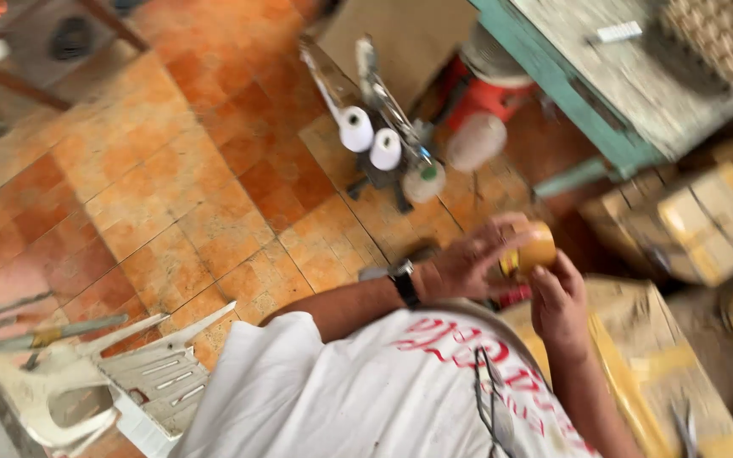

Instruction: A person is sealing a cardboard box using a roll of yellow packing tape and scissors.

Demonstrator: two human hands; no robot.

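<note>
Both hands meet on a small yellow-brown roll, possibly tape (534, 250): left hand (468, 265) curls fingers around its side, right hand (559, 305) grips from below, above a cardboard box (638, 339).

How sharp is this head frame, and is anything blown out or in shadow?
Head view: motion blur smears the whole tilted frame; both hands, left and right, and the yellow roll between them are soft. White thread cones look nearly blown out. The boxes under the table sit in shadow.
</note>
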